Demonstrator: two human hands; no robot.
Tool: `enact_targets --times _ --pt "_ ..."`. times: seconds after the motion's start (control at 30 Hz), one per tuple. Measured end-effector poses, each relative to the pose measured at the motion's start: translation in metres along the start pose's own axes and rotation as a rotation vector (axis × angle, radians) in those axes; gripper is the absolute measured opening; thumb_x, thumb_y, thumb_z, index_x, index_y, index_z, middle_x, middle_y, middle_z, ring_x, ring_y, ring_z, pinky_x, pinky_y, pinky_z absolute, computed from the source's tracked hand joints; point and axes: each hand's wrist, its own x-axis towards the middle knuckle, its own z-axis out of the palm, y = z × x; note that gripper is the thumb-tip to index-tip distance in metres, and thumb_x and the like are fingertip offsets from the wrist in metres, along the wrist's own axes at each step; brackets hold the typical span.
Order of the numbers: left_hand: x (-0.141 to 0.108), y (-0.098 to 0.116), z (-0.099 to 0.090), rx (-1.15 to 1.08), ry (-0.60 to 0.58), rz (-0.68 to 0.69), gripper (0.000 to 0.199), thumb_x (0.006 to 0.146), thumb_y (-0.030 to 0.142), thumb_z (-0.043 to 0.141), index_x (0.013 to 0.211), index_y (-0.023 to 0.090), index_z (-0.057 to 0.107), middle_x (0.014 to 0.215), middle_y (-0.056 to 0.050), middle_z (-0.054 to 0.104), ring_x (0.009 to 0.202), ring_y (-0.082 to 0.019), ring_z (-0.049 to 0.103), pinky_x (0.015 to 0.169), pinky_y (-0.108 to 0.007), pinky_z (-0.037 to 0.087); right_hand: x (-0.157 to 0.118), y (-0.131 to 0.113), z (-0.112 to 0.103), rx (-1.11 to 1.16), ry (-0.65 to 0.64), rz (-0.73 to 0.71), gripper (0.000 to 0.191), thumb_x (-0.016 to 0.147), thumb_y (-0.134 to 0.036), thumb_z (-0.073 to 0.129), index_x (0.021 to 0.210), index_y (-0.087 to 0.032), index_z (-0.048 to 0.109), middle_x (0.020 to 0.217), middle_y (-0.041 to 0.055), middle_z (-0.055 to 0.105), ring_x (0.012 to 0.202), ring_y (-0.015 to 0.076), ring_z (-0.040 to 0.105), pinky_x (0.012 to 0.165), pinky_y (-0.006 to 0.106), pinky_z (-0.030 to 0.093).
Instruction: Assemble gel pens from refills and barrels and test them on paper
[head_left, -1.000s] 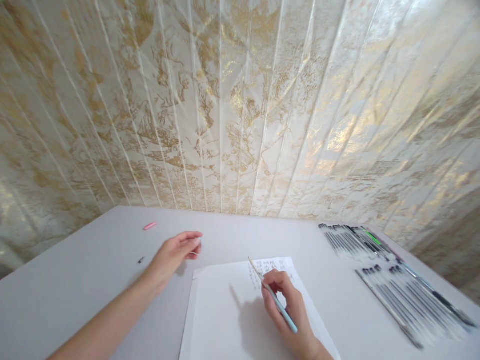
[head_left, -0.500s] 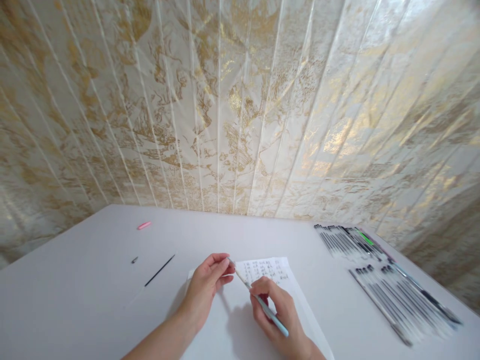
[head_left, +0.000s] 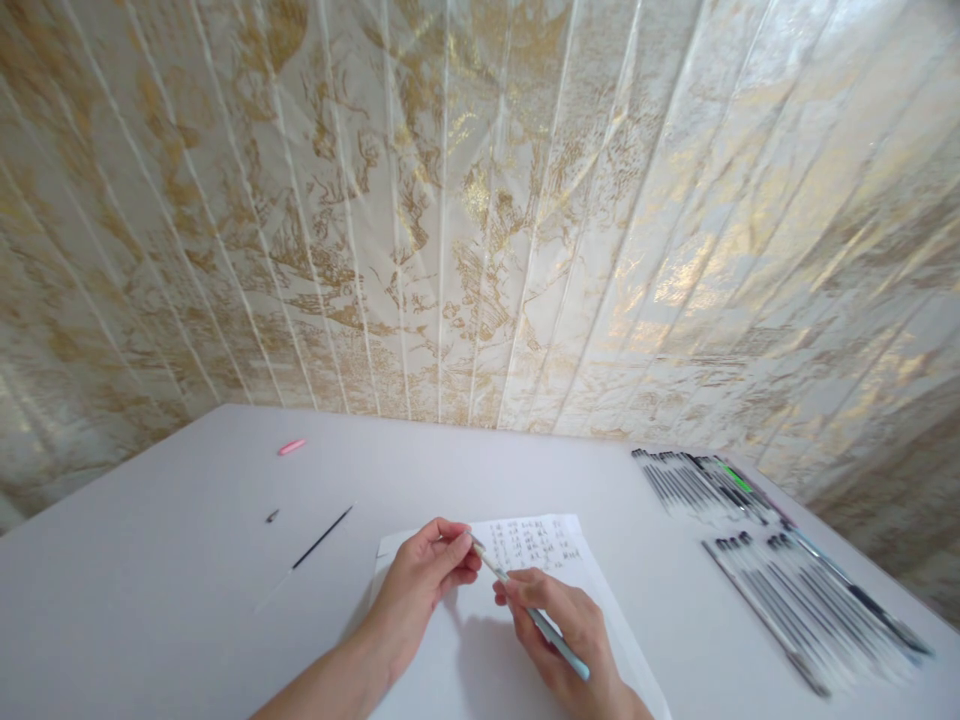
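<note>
A slim pen with a light blue barrel (head_left: 553,637) slants between my two hands above a sheet of paper. My left hand (head_left: 435,565) pinches its upper tip with thumb and fingers. Lower down, the fingers of my right hand (head_left: 559,625) are closed around the barrel, whose blue end sticks out below. Under both hands lies the white paper (head_left: 480,650), with rows of handwriting along its top. To the left on the table rest a dark pen refill (head_left: 322,537), a small grey tip piece (head_left: 272,516) and a pink cap (head_left: 292,447).
On the right of the white table (head_left: 180,560) lie several refills in a far row (head_left: 667,480) and a near row (head_left: 810,600), with a few pens beside them. A gold-patterned curtain (head_left: 465,230) hangs behind the table's back edge.
Both hands have shifted slightly right and down in the picture with the pen between them. My right hand's fingers have moved a little on the barrel.
</note>
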Motion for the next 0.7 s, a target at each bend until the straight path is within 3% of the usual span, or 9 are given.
enact_targets --times 0.33,0.47,0.57,0.7 --pt "-0.011 0.004 0.004 0.05 0.007 0.024 0.026 0.074 0.039 0.074 0.078 0.018 0.06 0.068 -0.001 0.067 0.071 -0.015 0.059 0.076 -0.029 0.047 -0.005 -0.001 0.003 0.048 0.011 0.052 0.018 0.09 -0.008 0.051 0.095 -0.024 0.057 0.09 0.0042 0.074 0.074 0.0147 0.072 0.07 0.021 0.055" --pt "-0.011 0.003 0.006 0.012 0.013 0.052 0.024 0.077 0.038 0.072 0.085 0.021 0.057 0.076 -0.001 0.07 0.08 -0.016 0.062 0.081 -0.03 0.048 -0.003 0.003 0.003 0.197 0.026 0.259 0.007 0.093 -0.019 0.053 0.095 -0.022 0.06 0.091 0.0071 0.075 0.078 0.0177 0.072 0.069 0.025 0.057" --pt "-0.011 -0.001 0.009 0.026 0.002 0.077 0.025 0.079 0.037 0.07 0.092 0.022 0.055 0.084 -0.002 0.072 0.087 -0.017 0.064 0.083 -0.029 0.048 -0.001 0.004 0.001 0.367 0.059 0.419 0.01 0.092 -0.029 0.057 0.097 -0.021 0.061 0.089 0.0083 0.076 0.08 0.0204 0.071 0.066 0.028 0.058" --pt "-0.001 0.012 0.002 0.271 0.101 0.174 0.025 0.084 0.043 0.056 0.096 0.021 0.051 0.095 -0.009 0.072 0.091 -0.021 0.067 0.081 -0.032 0.051 -0.004 0.003 0.0 0.394 0.121 0.422 0.014 0.091 -0.032 0.058 0.095 -0.02 0.064 0.085 0.0088 0.076 0.073 0.0205 0.07 0.063 0.03 0.057"
